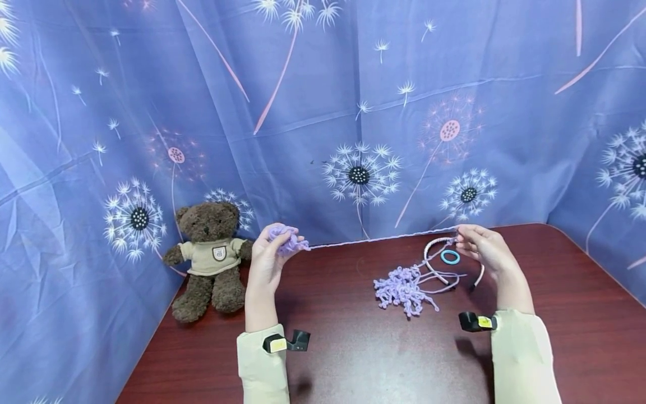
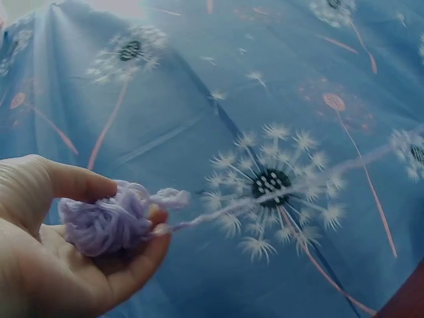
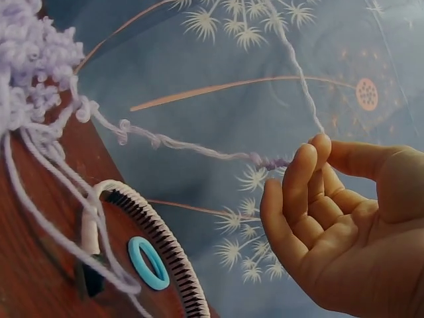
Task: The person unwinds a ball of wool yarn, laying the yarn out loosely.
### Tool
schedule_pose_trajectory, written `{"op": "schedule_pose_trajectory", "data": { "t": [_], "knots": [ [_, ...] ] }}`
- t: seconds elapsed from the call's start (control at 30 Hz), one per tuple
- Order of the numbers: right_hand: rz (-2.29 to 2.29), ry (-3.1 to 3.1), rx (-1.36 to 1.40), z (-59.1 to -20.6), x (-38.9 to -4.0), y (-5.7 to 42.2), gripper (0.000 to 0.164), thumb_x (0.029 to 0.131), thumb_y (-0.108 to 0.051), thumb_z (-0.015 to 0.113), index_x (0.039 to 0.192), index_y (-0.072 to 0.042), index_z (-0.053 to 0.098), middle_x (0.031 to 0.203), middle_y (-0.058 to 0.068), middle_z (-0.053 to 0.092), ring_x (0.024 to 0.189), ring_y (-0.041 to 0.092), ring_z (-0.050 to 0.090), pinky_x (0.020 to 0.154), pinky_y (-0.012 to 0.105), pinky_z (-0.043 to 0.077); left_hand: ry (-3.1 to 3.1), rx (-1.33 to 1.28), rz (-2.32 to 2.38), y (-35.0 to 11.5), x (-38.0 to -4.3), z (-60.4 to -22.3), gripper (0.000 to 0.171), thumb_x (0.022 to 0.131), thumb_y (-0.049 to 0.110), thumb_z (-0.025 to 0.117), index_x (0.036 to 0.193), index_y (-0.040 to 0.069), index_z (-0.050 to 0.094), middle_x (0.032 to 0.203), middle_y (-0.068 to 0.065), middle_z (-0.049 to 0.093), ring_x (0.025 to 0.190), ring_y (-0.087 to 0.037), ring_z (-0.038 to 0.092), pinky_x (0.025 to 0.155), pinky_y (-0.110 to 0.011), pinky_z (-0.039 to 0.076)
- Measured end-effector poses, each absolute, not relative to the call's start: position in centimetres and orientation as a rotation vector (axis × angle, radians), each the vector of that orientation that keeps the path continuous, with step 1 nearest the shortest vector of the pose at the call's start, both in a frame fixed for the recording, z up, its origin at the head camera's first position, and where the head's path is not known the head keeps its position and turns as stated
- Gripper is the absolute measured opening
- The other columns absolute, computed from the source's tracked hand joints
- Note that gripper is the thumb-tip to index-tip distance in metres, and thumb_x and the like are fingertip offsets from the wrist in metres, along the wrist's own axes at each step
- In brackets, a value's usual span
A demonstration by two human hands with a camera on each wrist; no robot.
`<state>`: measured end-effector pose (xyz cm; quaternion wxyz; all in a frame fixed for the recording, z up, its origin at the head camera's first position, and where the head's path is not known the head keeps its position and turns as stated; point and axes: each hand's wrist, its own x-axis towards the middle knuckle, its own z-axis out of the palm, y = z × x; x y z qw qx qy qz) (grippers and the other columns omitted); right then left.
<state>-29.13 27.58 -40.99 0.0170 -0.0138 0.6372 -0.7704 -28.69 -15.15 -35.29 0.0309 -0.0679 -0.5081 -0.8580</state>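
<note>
My left hand (image 1: 264,261) grips a small bundle of lilac yarn (image 2: 109,222), thumb on one side and fingers on the other. From it a yarn strand (image 1: 383,238) runs taut, rising slightly to the right above the table's far part. My right hand (image 1: 487,249) pinches the strand's other end between thumb and fingertips. In the right wrist view a curly strand (image 3: 179,146) also leads from those fingertips to a heap of knotted lilac yarn (image 1: 404,289) on the table. Loose yarn tails from the heap cross a white-wrapped headband (image 1: 429,255).
A light-blue ring (image 1: 450,257) lies beside the headband on the dark red table (image 1: 353,348). At the left edge sits a brown teddy bear (image 1: 209,258) in a beige shirt. Behind the table hangs a blue curtain (image 1: 303,157) with dandelion prints.
</note>
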Motion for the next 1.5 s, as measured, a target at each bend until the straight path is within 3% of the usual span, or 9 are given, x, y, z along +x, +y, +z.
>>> {"op": "schedule_pose_trajectory", "data": {
  "t": [0.27,0.47,0.53,0.73,0.87,1.0,1.1,1.3,1.5],
  "knots": [
    [-1.997,2.353,0.001,-40.8,-29.8,25.7,0.010,0.101,-0.027,0.051,0.099,-0.030,0.061,0.073,-0.016,0.057,0.067,-0.002,0.059,0.068,0.015,0.053,-1.852,-0.109,-2.526,-13.2,-29.2,-35.9,0.012,0.096,0.005,0.053,0.095,0.015,0.059,0.082,0.004,0.070,0.072,-0.008,0.064,0.061,-0.023,0.052],
    [-1.894,2.423,-0.130,-39.6,-29.9,21.1,0.040,0.101,-0.019,0.050,0.130,0.009,0.049,0.077,-0.016,0.061,0.071,-0.002,0.060,0.070,0.014,0.055,-1.847,-0.181,-2.561,-12.0,-28.9,-36.0,0.010,0.098,0.006,0.051,0.098,0.013,0.059,0.084,0.001,0.069,0.071,-0.009,0.061,0.064,-0.024,0.050],
    [-1.883,2.414,-0.208,-39.4,-29.8,19.0,0.045,0.100,-0.016,0.052,0.132,0.014,0.045,0.080,-0.013,0.063,0.072,-0.001,0.061,0.073,0.016,0.056,-1.848,-0.202,-2.571,-11.6,-28.7,-36.0,0.010,0.098,0.006,0.051,0.099,0.012,0.058,0.084,0.001,0.069,0.072,-0.009,0.062,0.064,-0.024,0.050],
    [-1.793,2.390,-0.490,-39.6,-29.0,12.5,0.040,0.098,-0.020,0.057,0.130,0.005,0.054,0.108,0.017,0.070,0.093,0.016,0.067,0.088,0.031,0.057,-1.862,-0.286,-2.628,-10.2,-28.3,-35.9,0.010,0.099,0.006,0.048,0.104,0.011,0.055,0.085,0.002,0.068,0.076,-0.008,0.063,0.064,-0.023,0.051],
    [-1.801,2.277,-0.619,-40.0,-27.9,9.1,0.038,0.099,-0.021,0.056,0.128,0.003,0.057,0.115,0.025,0.067,0.101,0.026,0.068,0.092,0.040,0.056,-1.903,-0.352,-2.636,-9.6,-28.2,-36.1,0.010,0.101,0.008,0.046,0.106,0.009,0.054,0.085,0.003,0.068,0.073,-0.007,0.062,0.063,-0.022,0.051],
    [-1.852,2.197,-0.678,-40.3,-27.3,7.9,0.034,0.099,-0.016,0.055,0.119,0.010,0.060,0.092,0.018,0.072,0.084,0.018,0.072,0.079,0.034,0.058,-1.921,-0.356,-2.641,-9.5,-28.3,-36.2,0.011,0.102,0.008,0.044,0.108,0.008,0.053,0.086,0.002,0.068,0.072,-0.007,0.063,0.062,-0.021,0.052],
    [-1.911,2.193,-0.660,-40.3,-27.5,8.5,0.033,0.099,-0.015,0.054,0.116,0.012,0.061,0.079,0.003,0.070,0.072,0.009,0.069,0.072,0.028,0.056,-1.873,-0.334,-2.676,-9.7,-28.4,-36.1,0.011,0.101,0.009,0.045,0.108,0.008,0.054,0.087,0.001,0.067,0.076,-0.010,0.064,0.064,-0.023,0.054],
    [-2.047,2.123,-0.608,-39.9,-28.5,10.7,0.036,0.100,-0.010,0.051,0.119,0.020,0.054,0.076,-0.006,0.065,0.069,0.006,0.065,0.074,0.025,0.058,-1.662,-0.315,-2.797,-11.1,-28.4,-35.9,0.014,0.102,0.006,0.041,0.105,0.011,0.054,0.094,-0.006,0.065,0.088,-0.017,0.070,0.075,-0.033,0.061],
    [-2.117,2.155,-0.487,-39.4,-28.9,13.4,0.041,0.101,-0.019,0.052,0.124,0.015,0.054,0.077,-0.005,0.065,0.071,0.006,0.066,0.077,0.024,0.058,-1.664,-0.316,-2.788,-12.1,-28.6,-35.7,0.016,0.103,0.008,0.042,0.106,0.012,0.057,0.101,-0.005,0.063,0.094,-0.018,0.068,0.079,-0.037,0.061]
  ]
}}
